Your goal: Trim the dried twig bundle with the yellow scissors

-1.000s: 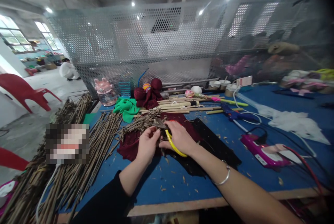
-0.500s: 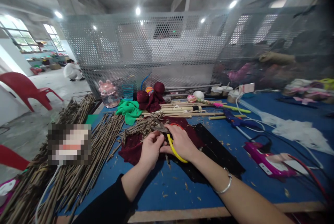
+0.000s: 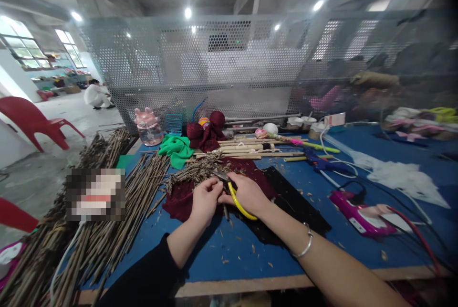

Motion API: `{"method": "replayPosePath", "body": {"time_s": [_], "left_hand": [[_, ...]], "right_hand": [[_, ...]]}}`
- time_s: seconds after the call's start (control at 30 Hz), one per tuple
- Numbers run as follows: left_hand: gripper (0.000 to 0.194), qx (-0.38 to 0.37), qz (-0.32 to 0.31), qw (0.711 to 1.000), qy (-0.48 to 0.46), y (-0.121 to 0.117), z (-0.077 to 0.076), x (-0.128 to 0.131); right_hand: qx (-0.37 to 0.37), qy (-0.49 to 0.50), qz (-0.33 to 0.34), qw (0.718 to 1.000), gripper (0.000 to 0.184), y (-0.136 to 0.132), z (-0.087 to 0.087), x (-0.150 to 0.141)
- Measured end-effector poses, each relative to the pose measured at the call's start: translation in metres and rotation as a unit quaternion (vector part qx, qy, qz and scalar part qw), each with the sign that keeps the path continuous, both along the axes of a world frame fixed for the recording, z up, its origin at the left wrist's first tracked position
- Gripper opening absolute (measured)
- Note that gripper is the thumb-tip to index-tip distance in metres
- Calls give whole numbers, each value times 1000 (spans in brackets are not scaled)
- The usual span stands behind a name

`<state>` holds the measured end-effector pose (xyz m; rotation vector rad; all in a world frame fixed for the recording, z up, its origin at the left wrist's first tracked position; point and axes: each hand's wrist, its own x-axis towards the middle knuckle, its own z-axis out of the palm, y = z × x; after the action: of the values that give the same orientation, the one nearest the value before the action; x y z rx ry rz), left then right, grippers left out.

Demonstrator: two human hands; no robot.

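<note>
My right hand is wrapped round yellow-handled shears, whose dark metal blades point up and left. Close beside it, my left hand is closed, thumb and fingertips pinched near the blades. A short length of dried stem sticks out below the fingers; the rest is hidden. Both hands are over a dark red cloth. Just beyond them lies a heap of dried plant tops. A black cloth spreads to the right.
Bundled dried stalks cover the table's left side. Behind the hands lie pale sticks, a green cloth and a pink bottle. To the right are a blue glue gun, a magenta power strip and cables.
The shears have tilted slightly, and their red part no longer shows. Both hands stay close together in nearly the same spot. The whole view has shifted a little.
</note>
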<state>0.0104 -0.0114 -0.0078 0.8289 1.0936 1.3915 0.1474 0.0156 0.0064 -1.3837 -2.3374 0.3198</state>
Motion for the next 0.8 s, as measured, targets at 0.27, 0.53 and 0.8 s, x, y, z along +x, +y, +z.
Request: {"method": "replayPosePath", "body": {"time_s": [0.27, 0.53, 0.8], "left_hand": [[38, -28, -10, 1000, -9, 1, -1, -1], [44, -26, -8, 1000, -4, 1, 1, -3], [43, -7, -3, 1000, 24, 1, 0, -2]], "right_hand": [[-19, 0, -8, 1000, 47, 0, -4, 0], [-14, -13, -3, 1000, 45, -3, -1, 0], [-27, -42, -15, 999, 51, -3, 2, -2]]}}
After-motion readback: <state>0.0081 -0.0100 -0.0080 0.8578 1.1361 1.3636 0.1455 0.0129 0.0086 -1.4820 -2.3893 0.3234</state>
